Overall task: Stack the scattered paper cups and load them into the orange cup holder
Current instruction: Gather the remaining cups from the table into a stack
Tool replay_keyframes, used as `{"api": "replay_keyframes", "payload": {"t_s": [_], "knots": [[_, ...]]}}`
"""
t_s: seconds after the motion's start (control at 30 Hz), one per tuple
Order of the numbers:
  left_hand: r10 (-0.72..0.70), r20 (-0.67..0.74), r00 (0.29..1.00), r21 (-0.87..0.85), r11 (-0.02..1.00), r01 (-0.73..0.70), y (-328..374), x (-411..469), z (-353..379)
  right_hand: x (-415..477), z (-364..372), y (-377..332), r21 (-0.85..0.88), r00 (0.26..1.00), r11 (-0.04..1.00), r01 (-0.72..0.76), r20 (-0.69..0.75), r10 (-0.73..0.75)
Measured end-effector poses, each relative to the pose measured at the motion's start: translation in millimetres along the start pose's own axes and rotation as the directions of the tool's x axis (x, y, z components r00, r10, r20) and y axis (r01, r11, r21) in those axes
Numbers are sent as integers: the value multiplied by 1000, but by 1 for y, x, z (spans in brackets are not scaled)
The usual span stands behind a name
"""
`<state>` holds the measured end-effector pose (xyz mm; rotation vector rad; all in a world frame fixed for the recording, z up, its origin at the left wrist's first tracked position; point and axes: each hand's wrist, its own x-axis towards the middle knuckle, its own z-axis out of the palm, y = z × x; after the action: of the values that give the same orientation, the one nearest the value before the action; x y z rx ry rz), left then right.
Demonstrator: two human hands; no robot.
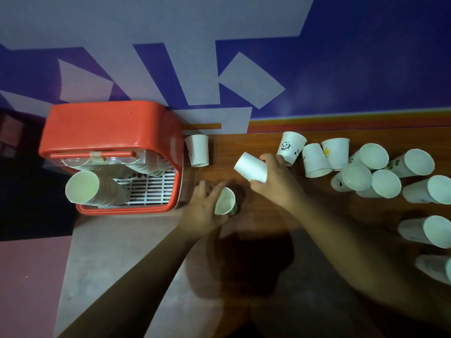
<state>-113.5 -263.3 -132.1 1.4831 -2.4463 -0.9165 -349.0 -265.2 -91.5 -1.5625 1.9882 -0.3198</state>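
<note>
I am working at a brown wood-grain bench that runs across the middle of the frame and meets a wall painted deep blue with pale grey angular shapes; an orange stripe runs along the foot of the wall. At the lower left lies a floor in pink and grey patches, dim in this light. My left grip is curled round an upright paper cup, mouth up, just right of centre-left. My right grip holds a second cup tilted on its side, above and to the right of the first, the two cups apart. The orange cup holder stands at the left of the frame, with a long stack of cups lying in it, open end toward me. Just beside its right wall one cup stands upside down. To the right, near my right grip, a panda-printed cup leans, and beyond it the scattered cups crowd the right edge (some upright, some inverted, several touching).
</note>
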Motion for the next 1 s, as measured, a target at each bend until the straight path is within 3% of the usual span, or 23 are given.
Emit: {"api": "replay_keyframes", "payload": {"t_s": [0.13, 0.27, 0.47, 0.53, 0.67, 0.83, 0.93, 1.0], "knots": [[57, 70, 996, 54, 997, -60, 17, 1, 20, -41, -9, 18, 196, 982, 963, -187, -3, 191], [56, 51, 997, -8, 998, -56, 34, -2, 39, -73, -18, 34, 327, 937, 893, -310, -56, 345], [60, 250, 966, -58, 997, -47, 34, -5, 14, -108, -35, 26, 307, 978, 942, -138, -106, 178], [13, 211, 977, -60, 998, 0, 18, 0, -13, -116, -36, 14, 178, 994, 981, -71, -70, 84], [-155, -62, 986, -67, 986, 151, -4, 33, -50, -115, -19, 2, -140, 990, 983, 116, -58, -125], [-334, -71, 940, -59, 942, 330, 0, 77, -61, -94, 15, 7, -311, 975, 928, 207, -13, -222], [-396, -65, 916, -74, 917, 391, 4, 90, -54, -87, 30, 12, -332, 972, 914, 234, 95, -214], [-414, -74, 907, -107, 908, 406, 5, 100, -48, -84, 30, 17, -215, 982, 960, 181, 85, -166]]}}
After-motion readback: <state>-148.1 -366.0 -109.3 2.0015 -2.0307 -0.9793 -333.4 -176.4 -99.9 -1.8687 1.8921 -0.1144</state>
